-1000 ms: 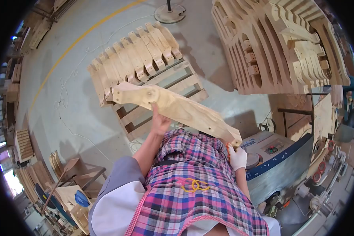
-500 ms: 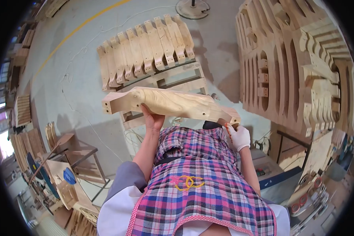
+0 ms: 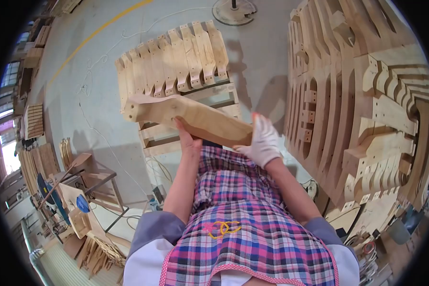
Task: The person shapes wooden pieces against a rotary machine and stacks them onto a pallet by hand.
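Board (image 3: 200,117) slants across, my left fingers (image 3: 179,127) closed on its lower edge, right fingers (image 3: 263,125) spread against its nearer end.

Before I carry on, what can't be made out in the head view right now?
Head view:
- Shaped wooden board: its right end is hidden by the gloved right hand.
- Left hand: most fingers are hidden behind the board.
- Pallet: its far part is covered by the row of wooden parts.
- Stand: its top is cut off by the upper edge.
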The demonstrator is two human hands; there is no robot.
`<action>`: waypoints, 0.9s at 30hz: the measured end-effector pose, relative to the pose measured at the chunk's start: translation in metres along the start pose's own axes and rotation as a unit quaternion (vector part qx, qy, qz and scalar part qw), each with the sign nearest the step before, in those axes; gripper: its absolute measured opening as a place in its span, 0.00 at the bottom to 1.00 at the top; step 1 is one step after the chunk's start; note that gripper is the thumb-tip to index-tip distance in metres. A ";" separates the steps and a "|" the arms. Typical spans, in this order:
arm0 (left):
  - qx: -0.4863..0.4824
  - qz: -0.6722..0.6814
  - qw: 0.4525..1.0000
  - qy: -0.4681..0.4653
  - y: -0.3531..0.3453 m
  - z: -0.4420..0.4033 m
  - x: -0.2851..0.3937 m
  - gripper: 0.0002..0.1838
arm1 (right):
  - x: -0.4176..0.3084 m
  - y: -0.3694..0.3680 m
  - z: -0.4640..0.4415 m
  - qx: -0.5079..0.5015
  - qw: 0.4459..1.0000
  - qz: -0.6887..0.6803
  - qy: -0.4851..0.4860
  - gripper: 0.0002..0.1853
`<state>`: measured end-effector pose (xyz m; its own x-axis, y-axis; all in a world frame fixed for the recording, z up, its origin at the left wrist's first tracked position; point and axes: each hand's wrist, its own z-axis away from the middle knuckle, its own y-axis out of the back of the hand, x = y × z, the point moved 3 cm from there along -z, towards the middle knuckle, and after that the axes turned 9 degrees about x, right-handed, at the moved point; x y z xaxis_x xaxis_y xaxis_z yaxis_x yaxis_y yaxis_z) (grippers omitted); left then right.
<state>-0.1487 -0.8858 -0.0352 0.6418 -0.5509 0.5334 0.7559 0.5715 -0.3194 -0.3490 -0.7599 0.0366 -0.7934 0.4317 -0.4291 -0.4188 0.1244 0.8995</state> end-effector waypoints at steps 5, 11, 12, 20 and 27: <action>-0.002 -0.062 0.998 0.032 -0.031 -0.014 -0.037 0.38 | 0.002 -0.051 -0.034 -0.058 0.996 0.041 0.058 0.65; 0.014 -0.183 0.973 0.141 -0.065 -0.068 -0.080 0.33 | 0.029 -0.094 -0.079 -0.137 0.990 -0.002 -0.047 0.68; 0.035 -0.219 0.963 0.153 -0.070 -0.082 -0.085 0.31 | 0.035 -0.107 -0.092 -0.154 0.984 -0.023 -0.091 0.68; -0.132 -0.631 0.750 -0.144 -0.065 -0.203 -0.040 0.24 | 0.076 -0.229 -0.235 -0.079 0.971 -0.096 -0.206 0.63; -0.111 -0.751 0.568 -0.317 0.012 -0.273 0.031 0.17 | 0.077 -0.350 -0.438 -0.044 0.952 -0.061 -0.297 0.58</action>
<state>-0.0842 -1.0618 -0.2363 -0.8718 0.0544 0.4869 0.4319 -0.3838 0.8162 -0.4570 -1.1617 -0.3472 -0.3583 0.8507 -0.3846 -0.5484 0.1416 0.8242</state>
